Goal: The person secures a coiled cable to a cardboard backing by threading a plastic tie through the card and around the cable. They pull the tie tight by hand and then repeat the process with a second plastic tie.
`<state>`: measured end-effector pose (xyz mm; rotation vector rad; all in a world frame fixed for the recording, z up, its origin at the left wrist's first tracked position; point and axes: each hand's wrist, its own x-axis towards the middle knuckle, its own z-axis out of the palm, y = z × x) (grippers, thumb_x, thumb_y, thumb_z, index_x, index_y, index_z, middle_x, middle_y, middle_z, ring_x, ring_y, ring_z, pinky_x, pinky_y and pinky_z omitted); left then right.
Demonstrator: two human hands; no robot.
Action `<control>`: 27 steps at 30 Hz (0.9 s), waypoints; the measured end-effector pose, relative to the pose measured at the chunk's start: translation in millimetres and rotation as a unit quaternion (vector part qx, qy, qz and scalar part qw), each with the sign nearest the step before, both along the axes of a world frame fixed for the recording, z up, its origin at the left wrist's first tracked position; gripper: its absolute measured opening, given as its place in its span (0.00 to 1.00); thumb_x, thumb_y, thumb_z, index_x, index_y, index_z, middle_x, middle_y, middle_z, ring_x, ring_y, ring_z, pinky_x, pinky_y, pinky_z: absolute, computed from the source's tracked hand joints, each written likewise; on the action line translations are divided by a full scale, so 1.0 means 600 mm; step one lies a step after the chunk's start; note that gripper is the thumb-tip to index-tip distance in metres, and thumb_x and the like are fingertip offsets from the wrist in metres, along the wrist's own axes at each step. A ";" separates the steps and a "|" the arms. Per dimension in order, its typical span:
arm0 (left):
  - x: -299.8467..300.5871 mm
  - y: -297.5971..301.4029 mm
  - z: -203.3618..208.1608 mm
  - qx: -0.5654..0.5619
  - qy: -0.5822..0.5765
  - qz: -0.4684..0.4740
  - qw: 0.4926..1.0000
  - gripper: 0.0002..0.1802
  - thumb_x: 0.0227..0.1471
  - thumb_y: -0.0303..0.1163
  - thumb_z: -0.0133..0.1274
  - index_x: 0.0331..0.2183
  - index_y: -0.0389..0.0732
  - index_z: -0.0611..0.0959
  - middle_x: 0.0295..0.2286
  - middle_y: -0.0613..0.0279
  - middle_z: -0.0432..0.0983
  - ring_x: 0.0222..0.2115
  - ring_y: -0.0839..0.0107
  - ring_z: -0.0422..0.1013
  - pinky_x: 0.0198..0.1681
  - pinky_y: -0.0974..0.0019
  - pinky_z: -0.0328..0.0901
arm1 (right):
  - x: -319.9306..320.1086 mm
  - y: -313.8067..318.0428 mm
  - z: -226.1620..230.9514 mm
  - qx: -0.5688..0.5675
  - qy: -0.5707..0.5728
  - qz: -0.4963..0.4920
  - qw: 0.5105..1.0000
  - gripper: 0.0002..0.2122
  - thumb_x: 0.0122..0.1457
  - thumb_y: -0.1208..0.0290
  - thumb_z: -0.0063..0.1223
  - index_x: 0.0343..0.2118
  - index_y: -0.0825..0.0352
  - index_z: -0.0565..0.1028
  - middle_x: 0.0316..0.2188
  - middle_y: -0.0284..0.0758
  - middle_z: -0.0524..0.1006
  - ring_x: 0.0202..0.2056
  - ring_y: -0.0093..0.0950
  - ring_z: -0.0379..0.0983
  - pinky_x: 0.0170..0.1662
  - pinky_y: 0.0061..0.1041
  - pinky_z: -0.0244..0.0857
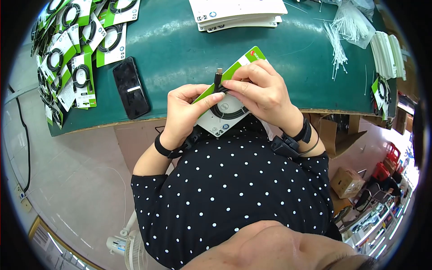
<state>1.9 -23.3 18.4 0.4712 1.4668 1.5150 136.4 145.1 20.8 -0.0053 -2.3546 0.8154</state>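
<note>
Between my two hands, just off the table's front edge, is a green and white backing card (219, 126) with a coiled black cable (231, 115) on it. The cable's plug (218, 76) sticks up past the card with its metal tip showing. My left hand (191, 104) grips the card's left edge, the thumb pressing on the cable near the plug. Fingers and thumb of my right hand (261, 90) pinch together at the cable by the card's middle. Whether a tie sits between those fingertips is hidden.
Many carded cables (83, 49) are heaped at the table's left, beside a black phone (131, 87). A stack of cards (238, 15) lies at the back. White cable ties (339, 40), a plastic bag and more cards (384, 56) occupy the right. An open carton (339, 135) stands below the edge.
</note>
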 end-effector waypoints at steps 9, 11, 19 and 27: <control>0.003 -0.015 -0.007 -0.069 -0.058 -0.062 0.994 0.11 0.47 0.21 0.65 0.37 0.32 0.86 0.31 0.60 0.82 0.31 0.77 0.76 0.36 0.74 0.70 | 0.014 0.005 -0.026 -0.064 -0.043 0.108 0.991 0.11 0.43 0.78 0.65 0.32 0.66 0.80 0.29 0.30 0.74 0.30 0.30 0.71 0.31 0.28 0.66; 0.004 -0.016 -0.006 -0.086 -0.062 -0.076 0.991 0.11 0.47 0.20 0.64 0.37 0.32 0.86 0.32 0.59 0.83 0.32 0.77 0.76 0.37 0.74 0.70 | 0.017 0.005 -0.023 -0.070 -0.052 0.120 0.989 0.10 0.43 0.78 0.65 0.32 0.66 0.80 0.28 0.30 0.74 0.29 0.30 0.71 0.31 0.29 0.66; 0.010 -0.017 -0.014 -0.068 -0.048 -0.067 0.994 0.11 0.47 0.25 0.67 0.35 0.34 0.87 0.31 0.61 0.83 0.30 0.78 0.76 0.36 0.74 0.71 | 0.017 -0.005 -0.024 -0.074 -0.057 0.117 0.989 0.10 0.43 0.79 0.65 0.32 0.66 0.80 0.29 0.31 0.75 0.30 0.31 0.72 0.32 0.29 0.66; -0.006 -0.012 -0.030 -0.036 -0.134 -0.002 0.990 0.11 0.50 0.23 0.64 0.38 0.32 0.86 0.32 0.59 0.82 0.32 0.78 0.77 0.37 0.75 0.71 | 0.025 -0.003 -0.018 -0.053 -0.059 -0.064 0.995 0.10 0.45 0.75 0.68 0.32 0.66 0.80 0.29 0.33 0.76 0.29 0.32 0.72 0.32 0.29 0.67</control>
